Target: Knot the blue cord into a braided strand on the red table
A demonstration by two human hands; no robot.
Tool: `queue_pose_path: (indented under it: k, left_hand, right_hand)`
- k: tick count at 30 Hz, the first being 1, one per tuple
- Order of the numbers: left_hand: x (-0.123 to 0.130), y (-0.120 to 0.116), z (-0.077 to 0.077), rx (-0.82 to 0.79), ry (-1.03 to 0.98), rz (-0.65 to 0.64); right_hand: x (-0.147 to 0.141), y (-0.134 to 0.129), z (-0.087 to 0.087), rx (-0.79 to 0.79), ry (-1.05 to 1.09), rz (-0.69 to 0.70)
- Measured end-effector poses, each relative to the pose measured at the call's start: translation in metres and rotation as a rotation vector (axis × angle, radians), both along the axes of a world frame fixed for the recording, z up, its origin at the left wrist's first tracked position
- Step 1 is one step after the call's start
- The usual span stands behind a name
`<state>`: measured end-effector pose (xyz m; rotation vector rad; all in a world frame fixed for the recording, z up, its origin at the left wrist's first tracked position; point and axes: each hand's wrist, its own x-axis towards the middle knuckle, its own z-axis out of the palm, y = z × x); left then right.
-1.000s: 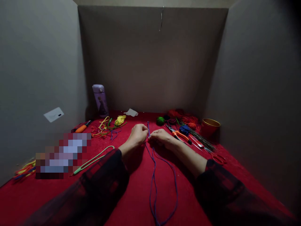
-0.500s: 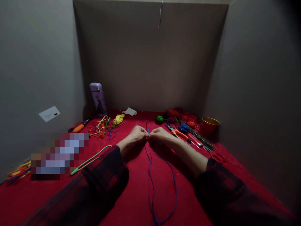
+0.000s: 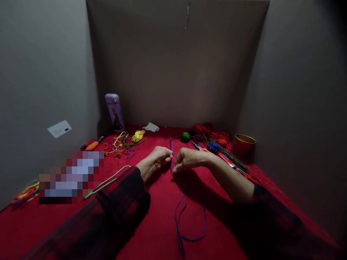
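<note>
A purple-blue cord [image 3: 205, 223] runs over the red cloth, with its loose loop lying toward me. Its far part stands up as a short braided length [image 3: 171, 144] between my hands. My left hand [image 3: 162, 155] pinches the cord at the base of that length. Just to the right, my right hand [image 3: 187, 159] has its fingers closed at the lower strands, knuckles up and fingertips pointing down and left. The fingers hide the exact spot where the strands cross.
Right side: orange-handled pliers [image 3: 206, 149], green yarn ball [image 3: 185, 136], blue yarn [image 3: 213, 147], red cup [image 3: 242, 145]. Left side: purple bottle [image 3: 115, 113], yellow yarn [image 3: 138, 135], orange-handled tool [image 3: 92, 146], green cord [image 3: 107, 180]. White paper [image 3: 151, 127] lies at the back.
My right hand has turned over and drawn slightly right and toward me, pulling on the cord. The near strands have shifted and the loop is smaller. My left hand stays nearly in place.
</note>
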<state>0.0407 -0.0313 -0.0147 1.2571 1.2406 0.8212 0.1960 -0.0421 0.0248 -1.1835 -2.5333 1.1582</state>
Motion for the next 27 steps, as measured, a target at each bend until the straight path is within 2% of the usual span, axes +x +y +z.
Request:
queue_pose_path:
  k: [3,5,6,8,10,12,17,27]
  left_hand:
    - [-0.002,0.002,-0.002,-0.008,-0.031,0.0]
    - [-0.003,0.003,-0.004,0.004,-0.053,-0.018]
    - [-0.003,0.003,-0.004,0.011,-0.064,-0.029]
    - [-0.003,0.003,-0.005,0.028,-0.077,-0.051]
    - [-0.003,0.002,-0.004,0.054,-0.068,-0.053]
    - [-0.004,-0.001,0.0,0.078,-0.032,-0.034]
    - [-0.007,-0.001,0.006,0.109,0.136,-0.023]
    - [-0.013,0.027,-0.021,0.285,0.399,-0.044]
  right_hand:
    - [-0.001,0.008,-0.003,0.166,0.145,-0.392]
    - [-0.003,0.012,-0.007,0.086,0.253,-0.569]
    - [-0.006,0.012,-0.01,-0.016,0.306,-0.584]
    - [-0.012,0.01,-0.016,-0.245,0.404,-0.526]
    - [-0.019,0.008,-0.022,-0.38,0.465,-0.468]
    - [-0.023,0.007,-0.028,-0.364,0.463,-0.484]
    - [-0.024,0.008,-0.035,-0.123,0.343,-0.573]
    - [-0.023,0.0,-0.029,-0.227,0.402,-0.538]
